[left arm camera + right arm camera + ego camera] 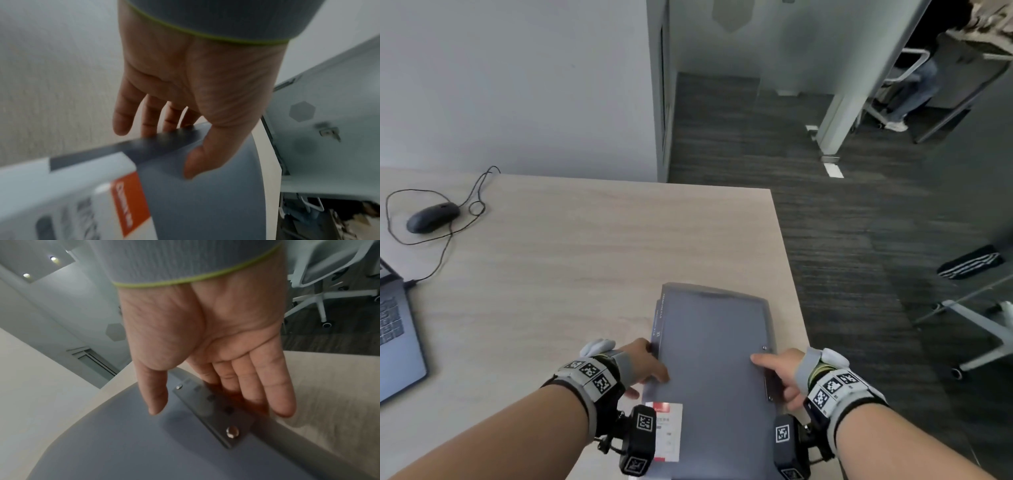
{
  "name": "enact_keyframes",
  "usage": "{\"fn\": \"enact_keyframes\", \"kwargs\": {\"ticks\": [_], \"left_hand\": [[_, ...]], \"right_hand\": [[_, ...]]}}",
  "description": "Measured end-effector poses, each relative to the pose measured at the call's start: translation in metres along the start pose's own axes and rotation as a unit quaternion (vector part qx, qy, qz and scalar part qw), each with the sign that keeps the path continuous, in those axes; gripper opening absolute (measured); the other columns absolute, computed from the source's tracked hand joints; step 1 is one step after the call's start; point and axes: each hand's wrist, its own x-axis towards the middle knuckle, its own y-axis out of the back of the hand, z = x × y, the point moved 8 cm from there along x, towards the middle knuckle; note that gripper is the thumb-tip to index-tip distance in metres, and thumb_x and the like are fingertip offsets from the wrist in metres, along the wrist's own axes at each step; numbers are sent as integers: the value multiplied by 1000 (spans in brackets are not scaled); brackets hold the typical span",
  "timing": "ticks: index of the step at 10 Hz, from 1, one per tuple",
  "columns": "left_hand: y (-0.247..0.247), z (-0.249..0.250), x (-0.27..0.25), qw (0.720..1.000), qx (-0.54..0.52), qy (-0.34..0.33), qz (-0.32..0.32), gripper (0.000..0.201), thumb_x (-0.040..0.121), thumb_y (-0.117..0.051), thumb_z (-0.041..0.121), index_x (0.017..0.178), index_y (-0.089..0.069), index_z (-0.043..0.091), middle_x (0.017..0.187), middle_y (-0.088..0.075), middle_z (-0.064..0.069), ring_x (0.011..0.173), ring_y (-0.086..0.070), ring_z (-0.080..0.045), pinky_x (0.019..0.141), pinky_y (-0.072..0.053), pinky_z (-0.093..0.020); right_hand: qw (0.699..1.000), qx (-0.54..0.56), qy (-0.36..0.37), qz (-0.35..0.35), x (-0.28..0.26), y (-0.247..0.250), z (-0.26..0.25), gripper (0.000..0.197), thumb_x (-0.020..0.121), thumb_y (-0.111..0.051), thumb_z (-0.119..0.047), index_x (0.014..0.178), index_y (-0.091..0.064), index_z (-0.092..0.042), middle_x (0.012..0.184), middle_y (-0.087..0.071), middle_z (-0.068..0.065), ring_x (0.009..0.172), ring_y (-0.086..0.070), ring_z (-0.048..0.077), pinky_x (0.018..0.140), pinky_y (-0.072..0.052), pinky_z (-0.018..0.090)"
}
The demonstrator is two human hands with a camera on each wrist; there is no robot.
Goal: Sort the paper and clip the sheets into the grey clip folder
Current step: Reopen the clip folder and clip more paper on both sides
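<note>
Two hands are working at the near right corner of the desk (585, 240), where the grey clip folder (714, 363) is lying shut. The left hand (645, 363) is pinching its left edge, thumb on top; the right hand (782, 375) is gripping the right edge beside the metal clip plate (213, 412). No loose sheets are showing, so opening the cover seems next

Wood table (585, 240) (folder (712, 342), mouse (432, 216), laptop (393, 342))
</note>
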Motion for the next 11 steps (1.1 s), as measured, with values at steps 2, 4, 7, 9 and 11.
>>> {"fn": "enact_keyframes", "kwargs": {"ticks": [2, 4, 7, 9, 11], "left_hand": [[38, 13, 18, 980, -165, -54, 100, 52, 59, -67, -4, 108, -58, 11, 107, -68, -25, 95, -67, -45, 74, -60, -50], [81, 14, 34, 962, -197, -86, 167, 81, 72, -67, 2, 147, -43, 22, 115, -63, -4, 96, -68, -32, 88, -58, -44], [76, 2, 19, 956, -202, -91, 194, 80, 79, -64, -2, 150, -38, 24, 135, -58, -7, 88, -67, -25, 74, -57, -35], [71, 8, 10, 969, -125, -81, 198, 72, 81, -62, 0, 147, -40, 19, 107, -59, -3, 81, -64, -25, 75, -57, -35], [85, 23, -17, 966, -99, -78, 224, 76, 84, -66, 10, 151, -33, 21, 129, -60, -11, 108, -61, -32, 82, -48, -31]], "right_hand": [[986, 149, 27, -77, 4, -21, -38, 77, 78, -71, -51, 138, -46, -11, 135, -52, 17, 112, -55, 35, 76, -54, 41], [966, 222, 117, -54, 1, -32, -88, 26, 84, -66, -40, 101, -66, -22, 120, -66, 11, 104, -60, 27, 87, -43, 37], [977, 191, 96, -24, -6, -27, -89, 27, 95, -56, -25, 112, -61, -5, 118, -61, 27, 114, -58, 43, 87, -50, 44], [986, 135, 92, -28, -4, -29, -84, 26, 91, -59, -32, 110, -59, -14, 109, -57, 11, 101, -54, 29, 97, -49, 46], [987, 47, 152, 33, -7, -9, -95, 43, 89, -58, -37, 122, -60, -10, 106, -66, 11, 98, -62, 29, 89, -51, 36]]}}
